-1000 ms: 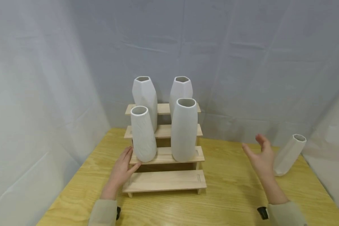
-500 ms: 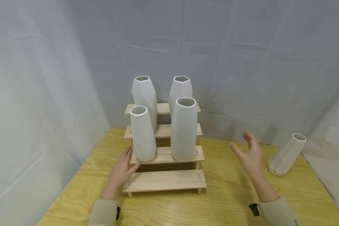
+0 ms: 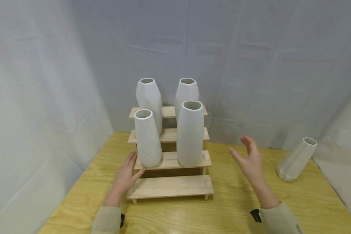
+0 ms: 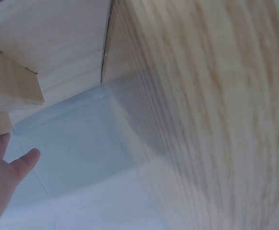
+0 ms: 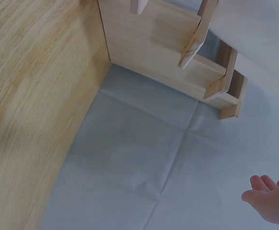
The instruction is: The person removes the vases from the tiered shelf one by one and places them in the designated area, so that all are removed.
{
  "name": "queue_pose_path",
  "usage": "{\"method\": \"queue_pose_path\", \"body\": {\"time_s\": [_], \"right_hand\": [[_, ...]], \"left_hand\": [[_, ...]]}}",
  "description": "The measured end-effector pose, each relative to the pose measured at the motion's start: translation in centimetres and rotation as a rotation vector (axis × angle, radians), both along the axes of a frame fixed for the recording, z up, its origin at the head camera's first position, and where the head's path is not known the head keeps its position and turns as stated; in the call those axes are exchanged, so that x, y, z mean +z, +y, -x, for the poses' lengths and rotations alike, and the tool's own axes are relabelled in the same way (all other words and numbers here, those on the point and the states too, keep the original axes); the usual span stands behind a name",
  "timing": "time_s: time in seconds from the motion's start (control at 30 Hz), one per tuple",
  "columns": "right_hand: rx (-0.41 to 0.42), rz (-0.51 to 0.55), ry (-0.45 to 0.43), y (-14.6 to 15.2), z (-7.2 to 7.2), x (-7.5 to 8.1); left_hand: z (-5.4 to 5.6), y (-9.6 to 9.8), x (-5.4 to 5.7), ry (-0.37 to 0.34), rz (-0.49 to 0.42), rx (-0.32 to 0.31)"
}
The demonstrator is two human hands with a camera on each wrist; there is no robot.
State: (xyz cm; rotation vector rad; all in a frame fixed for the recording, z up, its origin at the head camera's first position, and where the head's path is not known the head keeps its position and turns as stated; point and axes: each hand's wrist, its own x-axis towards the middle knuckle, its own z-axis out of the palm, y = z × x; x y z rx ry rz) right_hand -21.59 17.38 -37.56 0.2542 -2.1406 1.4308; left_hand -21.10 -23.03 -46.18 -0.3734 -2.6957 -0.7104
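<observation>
Left hand [image 3: 125, 174] touching stand [image 3: 172, 187]; right hand [image 3: 251, 164] cupped wide (thumb apart)

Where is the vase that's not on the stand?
In the head view, the vase is on the right side of the table, right of the right hand.

A four-tiered pale wooden stand [image 3: 169, 159] and a white fluted vase [image 3: 296, 160] are carried by the yellow wood-grained desk [image 3: 226, 198].

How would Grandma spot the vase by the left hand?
Find the wooden stand on the table. On its second step from the bottom, beside the left hand, stands a white vase. It's shorter than the vase to its right, and faintly patterned.
</observation>
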Motion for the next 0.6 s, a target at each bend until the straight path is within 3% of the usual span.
{"method": "queue_pose_path", "body": {"time_s": [0.3, 0.6], "right_hand": [[0.033, -0.039, -0.022, -1.5, 0.2, -0.2], [0.117, -0.046, -0.042, -3.1, 0.2, -0.1]], "left_hand": [[0.2, -0.1, 0.0, 0.018, 0.004, -0.004], [0.1, -0.1, 0.0, 0.015, 0.012, -0.004]]}}
